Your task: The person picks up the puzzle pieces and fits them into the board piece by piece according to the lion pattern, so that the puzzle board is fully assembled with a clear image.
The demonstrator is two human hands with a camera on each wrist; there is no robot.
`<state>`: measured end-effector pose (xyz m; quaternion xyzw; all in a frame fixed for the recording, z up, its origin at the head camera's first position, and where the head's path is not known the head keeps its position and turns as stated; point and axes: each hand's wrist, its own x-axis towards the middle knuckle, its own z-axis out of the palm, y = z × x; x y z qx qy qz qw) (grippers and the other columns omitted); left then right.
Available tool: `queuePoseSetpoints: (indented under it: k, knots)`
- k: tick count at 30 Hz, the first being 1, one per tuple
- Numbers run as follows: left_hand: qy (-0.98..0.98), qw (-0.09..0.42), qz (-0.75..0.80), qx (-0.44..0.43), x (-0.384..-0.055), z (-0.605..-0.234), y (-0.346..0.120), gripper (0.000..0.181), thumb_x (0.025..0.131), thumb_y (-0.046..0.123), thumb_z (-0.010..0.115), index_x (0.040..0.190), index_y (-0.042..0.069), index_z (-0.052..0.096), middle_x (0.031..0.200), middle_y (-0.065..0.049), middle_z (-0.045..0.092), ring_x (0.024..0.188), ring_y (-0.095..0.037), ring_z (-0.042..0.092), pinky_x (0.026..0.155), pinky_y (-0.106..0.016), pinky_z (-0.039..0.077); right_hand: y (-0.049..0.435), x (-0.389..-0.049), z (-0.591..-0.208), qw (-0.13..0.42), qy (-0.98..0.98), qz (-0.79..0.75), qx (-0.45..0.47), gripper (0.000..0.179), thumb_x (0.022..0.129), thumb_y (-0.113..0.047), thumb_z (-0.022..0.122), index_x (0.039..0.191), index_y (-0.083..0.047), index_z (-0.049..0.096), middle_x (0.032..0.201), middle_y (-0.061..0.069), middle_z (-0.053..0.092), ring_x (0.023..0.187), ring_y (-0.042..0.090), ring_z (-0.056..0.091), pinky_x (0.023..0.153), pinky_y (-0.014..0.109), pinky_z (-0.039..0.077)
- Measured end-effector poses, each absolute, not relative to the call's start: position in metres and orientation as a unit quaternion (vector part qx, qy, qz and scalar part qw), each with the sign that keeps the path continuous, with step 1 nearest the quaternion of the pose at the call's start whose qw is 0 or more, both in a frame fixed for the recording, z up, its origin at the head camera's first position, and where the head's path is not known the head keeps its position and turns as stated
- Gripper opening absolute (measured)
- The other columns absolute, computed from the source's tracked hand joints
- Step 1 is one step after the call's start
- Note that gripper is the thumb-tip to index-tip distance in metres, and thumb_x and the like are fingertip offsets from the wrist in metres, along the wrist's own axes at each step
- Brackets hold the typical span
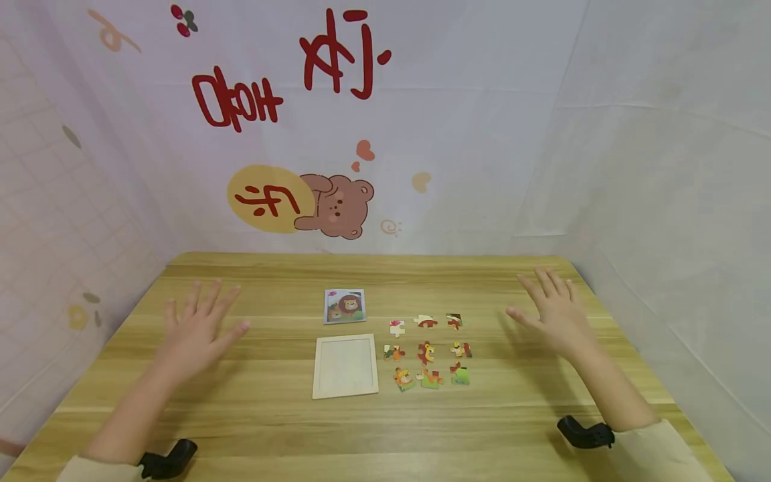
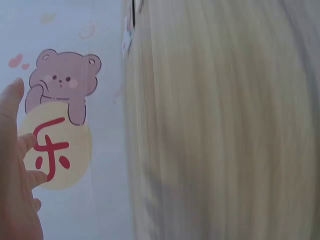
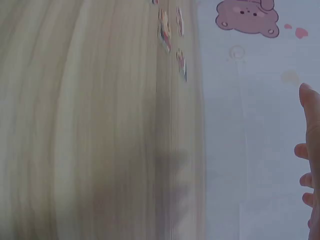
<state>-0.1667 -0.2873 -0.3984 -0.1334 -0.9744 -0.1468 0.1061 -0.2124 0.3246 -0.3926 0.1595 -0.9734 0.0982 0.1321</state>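
Note:
My left hand (image 1: pixel 195 331) hovers above the left side of the table with its fingers spread, holding nothing. Over the right side, my right hand (image 1: pixel 554 314) is likewise spread and holds nothing. Between the hands lies a square wooden puzzle tray (image 1: pixel 345 395) with a raised rim and a bare inside. Several loose jigsaw pieces (image 1: pixel 426 353) lie in rough rows to its right, printed in orange, red and green. Behind the tray is a small picture card (image 1: pixel 345 306) showing a lion. In the right wrist view, some puzzle pieces (image 3: pixel 164 31) appear edge-on beyond the hand.
The wooden table (image 1: pixel 385 435) ends at a white cloth backdrop (image 1: pixel 482 167) printed with a bear (image 1: pixel 340 211) and red characters. Cloth also hangs along the left and right sides. A black wrist device (image 1: pixel 170 460) is on the left forearm, another black device (image 1: pixel 584 434) on the right.

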Motion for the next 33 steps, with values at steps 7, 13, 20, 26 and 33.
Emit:
queuePoseSetpoints:
  k: [7, 13, 20, 26, 33]
  knots:
    - [-0.958, 0.126, -0.201, -0.16, -0.165, -0.41, -0.264, 0.072, 0.095, 0.044, 0.054, 0.153, 0.014, 0.025, 0.154, -0.026, 0.017, 0.141, -0.044, -0.003, 0.101, -0.069, -0.012, 0.302, -0.213, -0.403, 0.179, -0.955, 0.125, 0.199, 0.068, 0.089, -0.051, 0.061, 0.139, -0.007, 0.046, 0.148, 0.024, 0.031, 0.136, 0.044, 0.021, 0.11, 0.059, 0.008]
    - [-0.947, 0.112, -0.244, -0.178, -0.164, -0.423, -0.245, 0.071, 0.095, 0.042, 0.056, 0.152, 0.011, 0.027, 0.154, -0.024, 0.019, 0.141, -0.044, 0.002, 0.102, -0.069, -0.008, 0.279, -0.212, -0.411, 0.197, -0.942, 0.15, 0.227, 0.064, 0.087, -0.048, 0.065, 0.136, -0.008, 0.051, 0.144, 0.022, 0.037, 0.131, 0.044, 0.03, 0.104, 0.063, 0.018]
    - [-0.941, 0.076, -0.273, -0.187, -0.167, -0.441, -0.228, 0.076, 0.091, 0.037, 0.065, 0.151, 0.009, 0.029, 0.153, -0.021, 0.024, 0.141, -0.043, 0.009, 0.104, -0.068, 0.001, 0.253, -0.212, -0.418, 0.188, -0.933, 0.168, 0.256, 0.062, 0.084, -0.043, 0.071, 0.134, -0.011, 0.054, 0.141, 0.017, 0.042, 0.13, 0.039, 0.034, 0.101, 0.064, 0.023]
    - [-0.936, 0.05, -0.278, -0.21, -0.168, -0.454, -0.215, 0.087, 0.082, 0.049, 0.071, 0.147, 0.004, 0.036, 0.15, -0.021, 0.031, 0.139, -0.045, 0.016, 0.104, -0.067, 0.007, 0.228, -0.214, -0.427, 0.159, -0.925, 0.19, 0.289, 0.059, 0.082, -0.035, 0.076, 0.133, -0.014, 0.055, 0.135, 0.014, 0.048, 0.124, 0.036, 0.041, 0.1, 0.061, 0.028]
    - [-0.933, 0.016, -0.275, -0.23, -0.167, -0.467, -0.206, 0.101, 0.071, 0.062, 0.074, 0.145, 0.002, 0.039, 0.149, -0.021, 0.033, 0.139, -0.043, 0.018, 0.105, -0.067, 0.008, 0.206, -0.221, -0.439, 0.114, -0.922, 0.207, 0.306, 0.054, 0.085, -0.041, 0.072, 0.13, -0.013, 0.06, 0.126, 0.007, 0.054, 0.118, 0.027, 0.045, 0.098, 0.051, 0.034]
